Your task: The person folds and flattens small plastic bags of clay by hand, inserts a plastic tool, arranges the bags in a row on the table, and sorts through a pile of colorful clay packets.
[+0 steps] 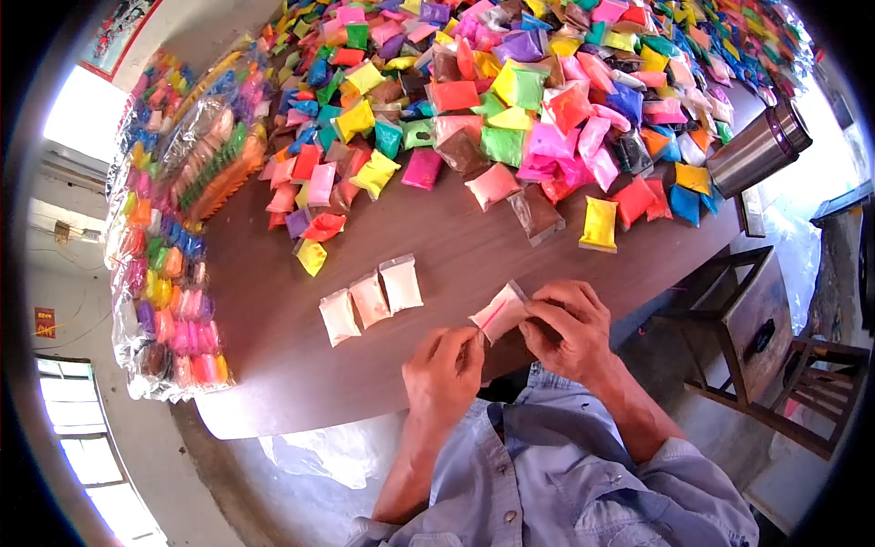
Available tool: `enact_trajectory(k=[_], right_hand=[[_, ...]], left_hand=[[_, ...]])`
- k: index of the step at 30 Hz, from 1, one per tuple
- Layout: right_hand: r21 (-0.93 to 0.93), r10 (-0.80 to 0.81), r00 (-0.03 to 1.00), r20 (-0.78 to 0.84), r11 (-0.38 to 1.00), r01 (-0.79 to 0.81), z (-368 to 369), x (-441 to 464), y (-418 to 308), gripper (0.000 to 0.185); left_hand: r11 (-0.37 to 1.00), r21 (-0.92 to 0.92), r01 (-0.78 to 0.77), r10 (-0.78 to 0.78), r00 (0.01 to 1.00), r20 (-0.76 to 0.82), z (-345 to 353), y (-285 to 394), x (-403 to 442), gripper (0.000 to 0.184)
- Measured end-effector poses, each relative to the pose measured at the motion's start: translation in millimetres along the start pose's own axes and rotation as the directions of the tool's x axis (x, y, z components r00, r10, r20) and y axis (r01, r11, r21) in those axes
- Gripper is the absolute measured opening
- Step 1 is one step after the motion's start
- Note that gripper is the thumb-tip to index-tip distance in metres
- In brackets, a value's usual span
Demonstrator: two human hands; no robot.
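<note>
Between my two hands, above the near edge of the brown table, is a small pale pink packet (500, 313) with a darker pink stripe across it. My left hand (443, 369) pinches its lower left corner. The fingers of my right hand (571, 330) are closed on its right side. To the left, three pale packets lie in a slanting row: one on the left (339, 318), one in the middle (369, 300) and one on the right (401, 283). A yellow packet (599, 224) lies beyond my right hand.
A large heap of coloured packets (503, 146) covers the far side of the table (273, 365). Clear bags of packets (173, 319) line the left edge. A steel flask (758, 150) lies tilted at the right, with wooden stools (740, 342) below.
</note>
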State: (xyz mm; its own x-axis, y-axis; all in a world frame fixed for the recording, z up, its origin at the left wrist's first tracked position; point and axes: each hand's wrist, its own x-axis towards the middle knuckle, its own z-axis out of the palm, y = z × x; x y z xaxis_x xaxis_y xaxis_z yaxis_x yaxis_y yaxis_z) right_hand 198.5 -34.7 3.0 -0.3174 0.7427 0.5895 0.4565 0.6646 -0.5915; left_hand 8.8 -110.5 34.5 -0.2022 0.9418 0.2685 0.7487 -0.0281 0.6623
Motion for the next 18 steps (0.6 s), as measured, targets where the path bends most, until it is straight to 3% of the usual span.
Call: enact_trajectory(k=[1, 4, 12, 18], right_hand=[[0.003, -0.014, 0.998, -0.058, 1.000, 0.014, 1.7, -3.1, 1.1, 0.028], [-0.023, 0.011, 1.000, -0.025, 1.000, -0.011, 4.2, -7.9, -11.7, 0.032], [0.025, -0.023, 0.996, 0.083, 0.999, 0.021, 4.1, -9.2, -19.4, 0.039], [0.014, -0.040, 0.995, 0.092, 0.999, 0.039, 7.0, -17.6, -9.3, 0.036]], left_hand=[[1.000, 0.001, 0.002, -0.002, 1.000, 0.000, -0.4, -1.6, 1.2, 0.009], [0.999, -0.034, -0.027, 0.026, 0.999, -0.039, 1.0, -4.1, 3.9, 0.009], [0.964, -0.234, 0.128, -0.108, 0.989, 0.097, 10.2, 2.4, -5.4, 0.007], [0.981, -0.157, 0.117, -0.103, 0.990, 0.094, 6.5, 11.2, -4.9, 0.006]])
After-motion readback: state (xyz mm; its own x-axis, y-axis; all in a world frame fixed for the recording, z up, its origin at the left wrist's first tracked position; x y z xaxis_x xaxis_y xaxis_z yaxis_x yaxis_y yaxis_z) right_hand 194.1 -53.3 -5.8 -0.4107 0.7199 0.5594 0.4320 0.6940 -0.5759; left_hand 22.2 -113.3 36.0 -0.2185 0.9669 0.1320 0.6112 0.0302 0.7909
